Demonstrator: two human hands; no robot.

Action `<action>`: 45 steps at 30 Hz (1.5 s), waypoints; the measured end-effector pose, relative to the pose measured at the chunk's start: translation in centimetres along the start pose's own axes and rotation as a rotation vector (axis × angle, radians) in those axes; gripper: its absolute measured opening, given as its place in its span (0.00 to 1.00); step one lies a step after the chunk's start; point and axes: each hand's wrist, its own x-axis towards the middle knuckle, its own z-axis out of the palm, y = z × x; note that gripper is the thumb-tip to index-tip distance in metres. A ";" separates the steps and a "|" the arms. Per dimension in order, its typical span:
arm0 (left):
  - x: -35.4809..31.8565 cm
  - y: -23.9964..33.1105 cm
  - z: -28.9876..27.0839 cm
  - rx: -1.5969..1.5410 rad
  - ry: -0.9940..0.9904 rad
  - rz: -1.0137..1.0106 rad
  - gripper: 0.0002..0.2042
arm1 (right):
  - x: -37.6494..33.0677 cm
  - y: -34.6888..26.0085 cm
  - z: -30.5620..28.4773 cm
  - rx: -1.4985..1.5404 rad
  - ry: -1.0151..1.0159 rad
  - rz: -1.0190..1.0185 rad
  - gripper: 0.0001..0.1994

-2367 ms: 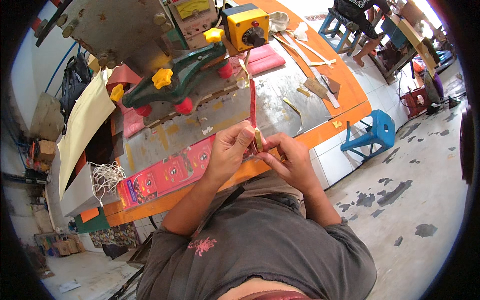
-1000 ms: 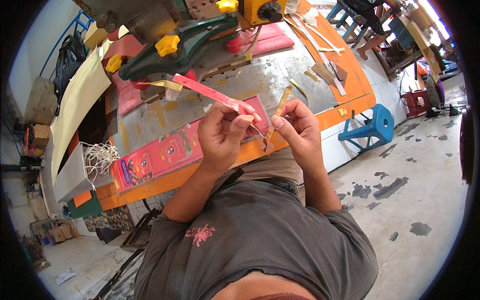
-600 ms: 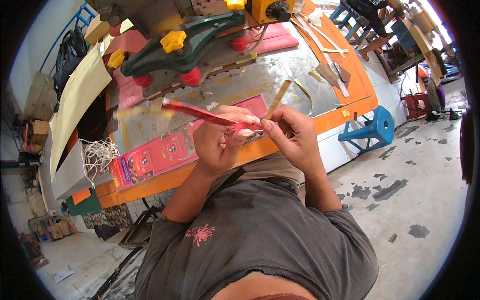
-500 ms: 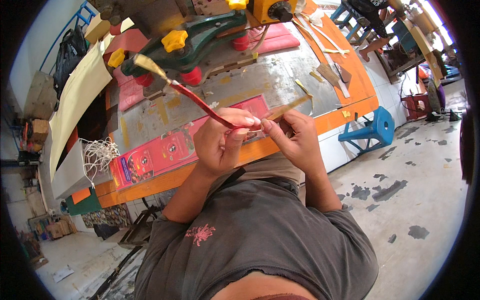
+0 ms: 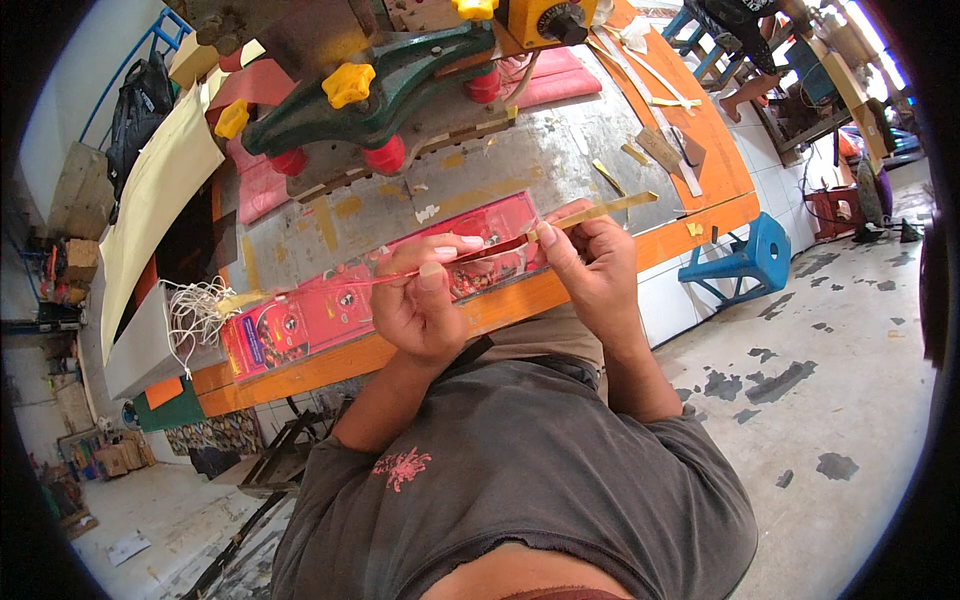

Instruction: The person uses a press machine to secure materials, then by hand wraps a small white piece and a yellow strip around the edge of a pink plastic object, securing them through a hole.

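A thin red strip (image 5: 505,247) stretches between my hands over the front of the table. Its left end is pale yellow, and a tan tape-like tail (image 5: 615,207) sticks out past my right fingers. My left hand (image 5: 420,310) pinches the strip along its length, thumb against fingers. With thumb and fingertips, my right hand (image 5: 592,262) grips it where the red meets the tan tail. Beneath both hands lie red printed packaging pieces (image 5: 345,310) under a clear sheet, partly hidden by my left hand.
A press with a green arm (image 5: 390,100) and yellow knobs (image 5: 348,86) stands over a metal plate (image 5: 570,140). White strings (image 5: 200,310) hang at the left beside a grey box (image 5: 150,350). A blue stool (image 5: 745,255) stands right of the table; another person's leg (image 5: 748,97) shows far right.
The strip has swung from a raised slant down to nearly level, its pale left end now near the strings. My left hand has shifted slightly left and down, widening the gap between my hands.
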 end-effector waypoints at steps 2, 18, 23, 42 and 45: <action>0.0 0.0 0.1 -0.032 0.027 -0.019 0.11 | 0.0 -0.1 0.4 0.048 -0.007 -0.029 0.08; -0.3 0.5 -0.1 -0.186 0.054 -0.137 0.10 | -0.1 -0.2 -0.5 0.021 -0.032 -0.009 0.07; -0.6 0.1 -0.3 -0.104 0.104 -0.156 0.11 | 0.0 -0.3 0.0 0.144 0.023 -0.009 0.08; 1.2 0.7 -2.3 0.072 -0.084 -0.341 0.06 | 0.8 0.8 -3.3 0.148 -0.116 -0.208 0.08; 1.2 0.7 -1.8 0.227 -0.313 -0.307 0.04 | 0.6 -1.0 -3.4 -0.020 -0.306 -0.283 0.06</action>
